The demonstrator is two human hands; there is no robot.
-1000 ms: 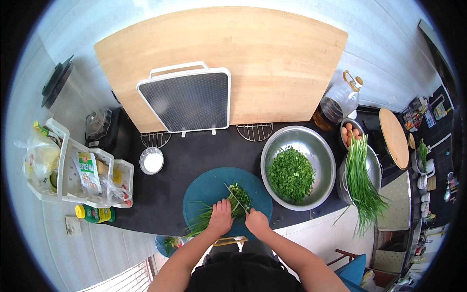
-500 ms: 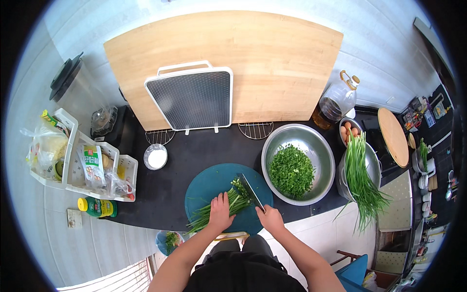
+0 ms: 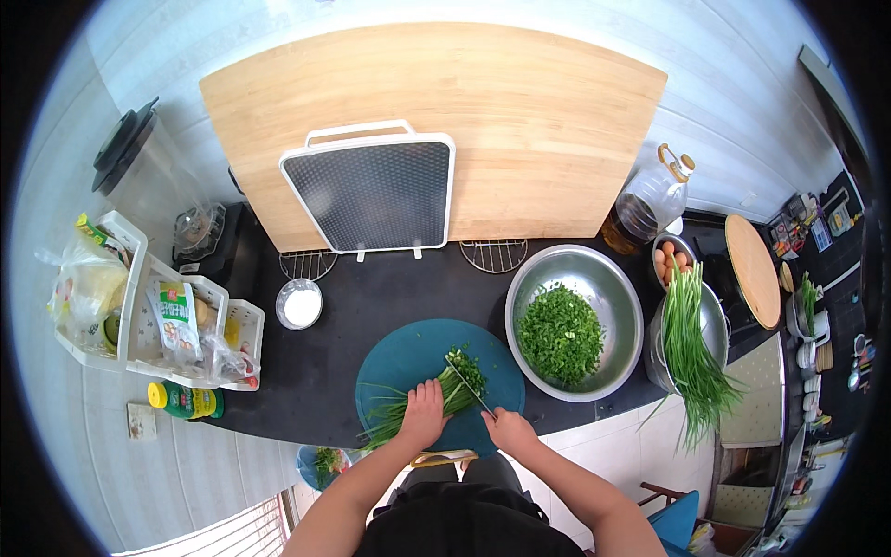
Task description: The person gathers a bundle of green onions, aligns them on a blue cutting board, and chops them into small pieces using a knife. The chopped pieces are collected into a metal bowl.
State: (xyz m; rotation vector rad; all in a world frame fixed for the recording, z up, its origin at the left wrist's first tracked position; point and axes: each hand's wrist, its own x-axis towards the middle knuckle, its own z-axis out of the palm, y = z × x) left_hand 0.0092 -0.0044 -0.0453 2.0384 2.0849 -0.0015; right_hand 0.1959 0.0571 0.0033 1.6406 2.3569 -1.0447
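Observation:
My right hand (image 3: 510,432) grips the handle of a kitchen knife (image 3: 471,384). Its blade stands on edge across a bunch of garlic chives (image 3: 458,395) on a round teal cutting board (image 3: 390,356). Pressed over that bunch, my left hand (image 3: 424,413) holds it down just left of the blade, fingers bent. The long leaf ends trail out to the board's lower left. Short chopped pieces (image 3: 473,371) lie beyond and right of the blade. A steel bowl (image 3: 626,357) with a heap of chopped chives (image 3: 560,336) stands right of the board.
A pot (image 3: 655,357) with long whole chives (image 3: 687,353) draped over it stands far right, by a bowl of eggs (image 3: 670,262) and an oil jug (image 3: 650,204). A small bowl of white powder (image 3: 300,304) sits left; a large wooden board (image 3: 529,139) leans behind.
The knife has moved slightly left, and its blade now stands steeper, cutting into the bunch. More cut pieces lie to its right. My left hand stays on the chives.

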